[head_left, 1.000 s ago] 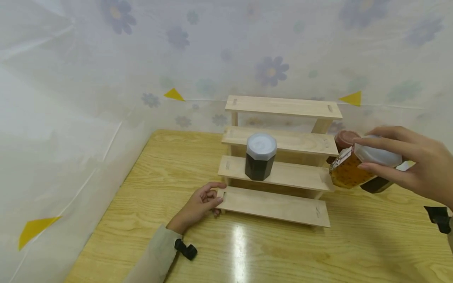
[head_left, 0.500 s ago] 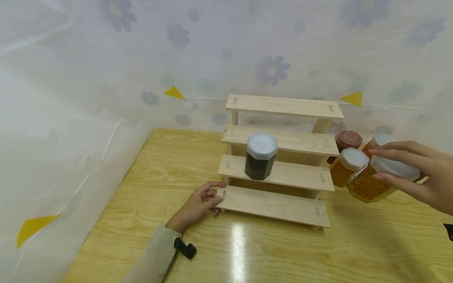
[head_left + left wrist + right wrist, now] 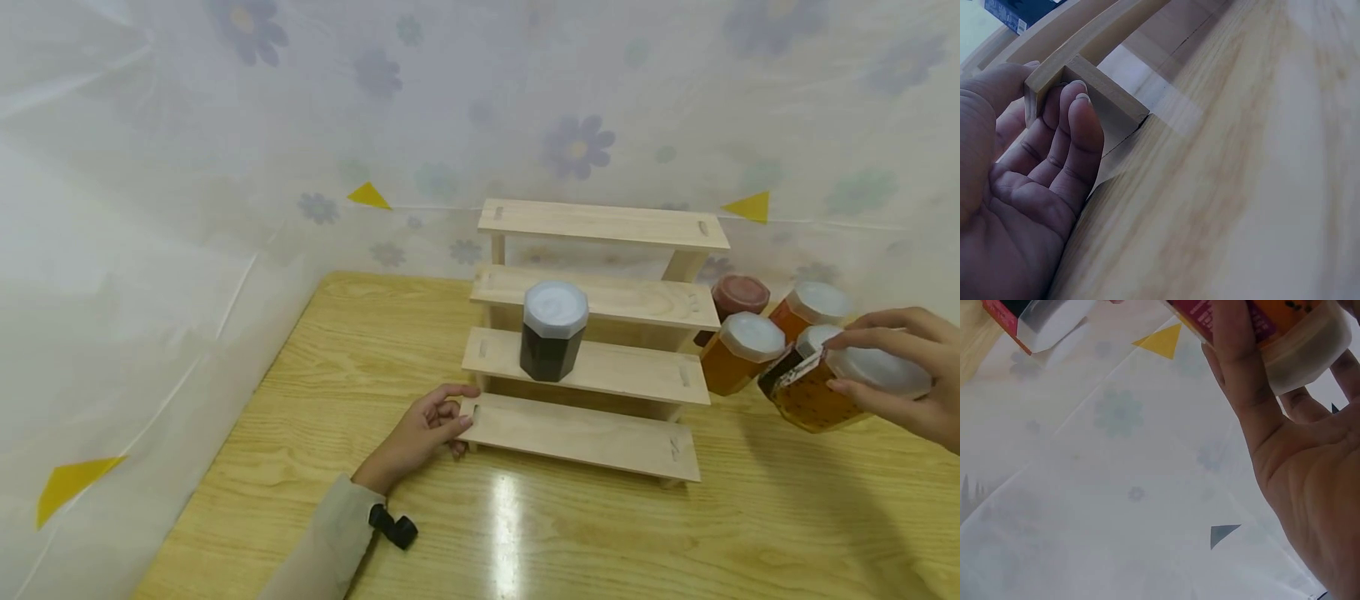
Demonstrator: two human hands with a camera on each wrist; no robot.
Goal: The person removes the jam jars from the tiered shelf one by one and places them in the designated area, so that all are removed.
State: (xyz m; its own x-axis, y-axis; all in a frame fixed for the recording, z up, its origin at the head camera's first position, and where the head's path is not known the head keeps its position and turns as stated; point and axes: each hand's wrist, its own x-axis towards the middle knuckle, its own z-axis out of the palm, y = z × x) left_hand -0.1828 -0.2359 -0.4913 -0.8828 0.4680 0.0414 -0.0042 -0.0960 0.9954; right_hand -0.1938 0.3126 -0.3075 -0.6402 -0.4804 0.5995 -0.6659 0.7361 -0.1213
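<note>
A wooden four-step display shelf [image 3: 577, 429] stands on the table. My left hand [image 3: 416, 433] holds the left end of its lowest board, thumb on top; in the left wrist view its fingers [image 3: 1085, 125] curl beneath the board. On the second step from the bottom stands a dark jar [image 3: 551, 354] with a white lid. At the right my right hand [image 3: 907, 375] grips a jar of orange, seed-flecked contents [image 3: 813, 400] by its white lid. That jar is tilted, partly covering a dark jar [image 3: 780, 367] behind it. The right wrist view shows its label and lid [image 3: 1310, 350].
Right of the shelf stand a red-lidded jar [image 3: 738, 296], an orange jar [image 3: 731, 362] and a reddish-orange jar [image 3: 791, 321], the latter two white-lidded. A flowered sheet [image 3: 450, 100] hangs behind the table [image 3: 360, 350]. A blue box [image 3: 1019, 12] shows in the left wrist view.
My right hand has moved right and slightly down with the seed-flecked jar, away from the shelf, uncovering the jars behind it. The left hand and shelf have stayed put.
</note>
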